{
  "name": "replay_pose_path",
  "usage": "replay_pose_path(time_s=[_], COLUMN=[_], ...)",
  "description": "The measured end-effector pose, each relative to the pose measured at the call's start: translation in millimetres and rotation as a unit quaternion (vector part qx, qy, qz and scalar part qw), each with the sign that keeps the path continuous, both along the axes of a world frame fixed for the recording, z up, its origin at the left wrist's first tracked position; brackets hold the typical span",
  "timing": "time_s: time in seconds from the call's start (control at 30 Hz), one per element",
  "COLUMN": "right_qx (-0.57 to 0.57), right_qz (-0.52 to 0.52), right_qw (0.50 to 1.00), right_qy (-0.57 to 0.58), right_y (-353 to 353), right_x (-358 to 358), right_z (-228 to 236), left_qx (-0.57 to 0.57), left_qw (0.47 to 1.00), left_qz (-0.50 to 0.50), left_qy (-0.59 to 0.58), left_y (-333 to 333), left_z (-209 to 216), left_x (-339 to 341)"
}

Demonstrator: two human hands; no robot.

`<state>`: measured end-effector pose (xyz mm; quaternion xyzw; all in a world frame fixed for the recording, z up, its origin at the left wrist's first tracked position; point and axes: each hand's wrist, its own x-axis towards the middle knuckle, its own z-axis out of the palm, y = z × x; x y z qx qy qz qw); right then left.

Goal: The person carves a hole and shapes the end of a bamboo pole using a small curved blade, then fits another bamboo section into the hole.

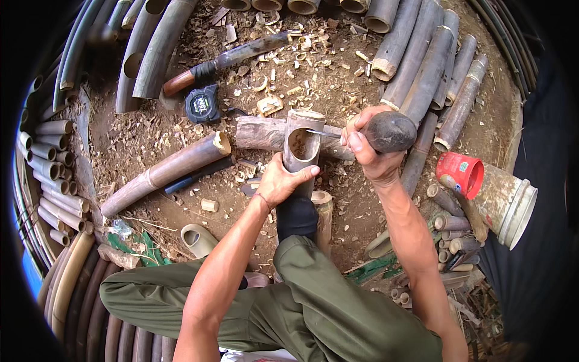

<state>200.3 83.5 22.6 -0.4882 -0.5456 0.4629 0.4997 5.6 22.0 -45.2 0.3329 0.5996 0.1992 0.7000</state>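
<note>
My left hand (280,183) is closed around the lower part of a short bamboo tube (300,161), its thumb lying across the front. An oval hole is cut in the tube's side, facing up. My right hand (369,152) grips a knife by its thick, dark, rounded handle (392,131). The narrow blade (323,134) points left and its tip reaches the hole's edge. Beneath the tube lies a rough log (259,133), set crosswise. A foot in a black sock (297,217) is just below my left hand.
Left of the log are a black tape measure (202,105), a long-bladed tool (241,55) with a brown handle, and a cut bamboo length (166,172). Shavings litter the dirt. Bamboo poles (422,66) lie far right, near a red container (460,175) and a whitish bucket (503,202).
</note>
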Motion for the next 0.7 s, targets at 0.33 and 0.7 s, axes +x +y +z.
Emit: replay_pose_path(time_s=[0.33,0.7], right_qx=[0.066,0.052], right_qz=[0.002,-0.022], right_qw=[0.998,0.998], right_qy=[-0.018,-0.014], right_y=[-2.0,-2.0], right_x=[-5.6,-1.9], right_z=[-2.9,-5.9], left_qx=[0.015,-0.019], left_qw=[0.999,0.999], left_qz=[0.027,0.005], left_qy=[-0.038,-0.048], left_y=[-4.4,0.8], left_z=[-11.8,-4.2], left_x=[2.7,2.1])
